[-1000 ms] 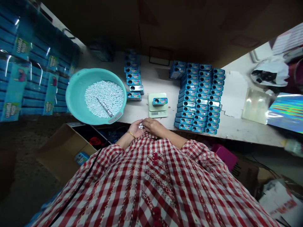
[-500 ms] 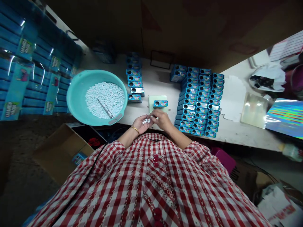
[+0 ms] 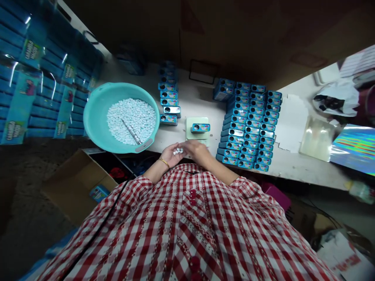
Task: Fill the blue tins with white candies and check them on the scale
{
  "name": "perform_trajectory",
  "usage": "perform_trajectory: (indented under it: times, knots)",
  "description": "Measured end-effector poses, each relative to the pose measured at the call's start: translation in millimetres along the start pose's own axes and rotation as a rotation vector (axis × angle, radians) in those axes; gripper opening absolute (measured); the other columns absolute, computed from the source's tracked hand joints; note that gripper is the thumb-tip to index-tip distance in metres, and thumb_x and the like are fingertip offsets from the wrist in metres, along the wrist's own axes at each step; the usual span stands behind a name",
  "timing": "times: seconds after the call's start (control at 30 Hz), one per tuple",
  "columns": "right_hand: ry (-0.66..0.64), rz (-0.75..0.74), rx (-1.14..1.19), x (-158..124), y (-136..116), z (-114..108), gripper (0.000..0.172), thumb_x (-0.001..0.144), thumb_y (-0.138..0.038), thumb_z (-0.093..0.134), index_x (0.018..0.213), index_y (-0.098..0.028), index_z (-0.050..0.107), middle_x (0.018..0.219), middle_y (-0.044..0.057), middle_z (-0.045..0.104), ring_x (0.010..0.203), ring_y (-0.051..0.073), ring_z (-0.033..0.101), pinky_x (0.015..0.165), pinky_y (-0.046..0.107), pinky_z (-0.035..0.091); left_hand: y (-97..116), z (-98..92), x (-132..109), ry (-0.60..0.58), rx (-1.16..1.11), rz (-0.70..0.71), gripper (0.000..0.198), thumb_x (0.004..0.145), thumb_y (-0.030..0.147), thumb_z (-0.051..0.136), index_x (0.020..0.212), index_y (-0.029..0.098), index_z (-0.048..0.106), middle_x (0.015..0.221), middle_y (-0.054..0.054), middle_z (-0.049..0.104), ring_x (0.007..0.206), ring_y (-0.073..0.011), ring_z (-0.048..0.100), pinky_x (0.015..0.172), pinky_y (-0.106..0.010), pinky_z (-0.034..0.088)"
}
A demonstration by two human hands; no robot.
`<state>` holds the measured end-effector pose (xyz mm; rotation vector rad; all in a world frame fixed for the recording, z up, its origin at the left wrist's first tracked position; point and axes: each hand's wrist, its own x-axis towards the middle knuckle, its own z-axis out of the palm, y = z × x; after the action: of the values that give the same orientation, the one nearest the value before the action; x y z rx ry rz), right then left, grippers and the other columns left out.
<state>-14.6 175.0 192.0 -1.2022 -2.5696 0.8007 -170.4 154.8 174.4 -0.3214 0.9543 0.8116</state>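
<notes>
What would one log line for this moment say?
left hand: open palm cups white tablets | right hand: at those tablets | blue tin: on scale

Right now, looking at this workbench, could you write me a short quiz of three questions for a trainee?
1. True or false: the left hand cups a few white tablets.
2. Where does the single blue tin stand? A on the pale green scale; B in the cardboard box; C on the floor.
3. What lies on the heap of tablets in the teal basin?
Key: 1 true; 2 A; 3 a thin metal tool.
</notes>
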Motion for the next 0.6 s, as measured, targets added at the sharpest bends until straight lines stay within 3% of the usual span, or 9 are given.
perform_trajectory:
  times: [0.1, 0.23, 0.47, 0.53, 0.6]
  knots:
    - [-0.223, -0.125, -0.084, -3.3, -28.0, 12.3, 0.025, 0.088, -0.012, 0.045, 0.107, -0.012, 0.061, 0.109, 0.013, 0.061, 0.099, 0.022, 0.054, 0.084, 0.035, 0.046, -7.0, -8.1, -4.3, 0.036, -0.015, -0.097, 0.033, 0.092, 0.021, 0.033, 0.079, 0.009, 0.061, 0.06, -0.004, 0.062, 0.053, -0.0105, 0.06, 0.062, -0.022, 0.053]
    - [-0.306, -0.181, -0.079, -2.5, -32.9, 21.1, 0.018, 0.084, -0.011, 0.052, 0.098, -0.012, 0.063, 0.101, 0.01, 0.063, 0.09, 0.021, 0.056, 0.072, 0.031, 0.048, -13.8, -18.8, -8.3, 0.056, 0.032, -0.164, 0.037, 0.093, 0.025, 0.031, 0.076, 0.009, 0.061, 0.059, -0.006, 0.062, 0.055, -0.0135, 0.062, 0.07, -0.029, 0.054]
    - [-0.271, -0.18, -0.076, -0.3, -32.3, 19.6, 0.019, 0.087, -0.015, 0.048, 0.099, -0.017, 0.063, 0.107, 0.008, 0.061, 0.09, 0.02, 0.055, 0.073, 0.031, 0.047, -13.5, -22.5, -6.7, 0.067, 0.033, -0.127, 0.03, 0.09, 0.02, 0.036, 0.083, 0.008, 0.063, 0.059, -0.006, 0.062, 0.056, -0.0142, 0.062, 0.069, -0.03, 0.054]
    - [-0.224, -0.139, -0.089, 1.6, -19.7, 8.8, 0.024, 0.091, -0.02, 0.042, 0.103, -0.015, 0.062, 0.111, 0.011, 0.06, 0.095, 0.021, 0.053, 0.079, 0.033, 0.046, -12.2, -21.9, -5.1, 0.057, 0.038, -0.091, 0.028, 0.089, 0.017, 0.037, 0.085, 0.008, 0.064, 0.063, -0.008, 0.065, 0.064, -0.016, 0.065, 0.072, -0.031, 0.054]
    - [-0.097, 0.009, -0.135, 3.8, 3.9, -6.2, 0.029, 0.092, -0.022, 0.04, 0.112, -0.012, 0.058, 0.12, 0.015, 0.055, 0.105, 0.025, 0.048, 0.088, 0.04, 0.042, -10.2, -21.7, -3.6, 0.058, 0.046, -0.061, 0.028, 0.088, 0.016, 0.039, 0.088, 0.006, 0.065, 0.072, -0.012, 0.068, 0.072, -0.0177, 0.067, 0.072, -0.03, 0.054]
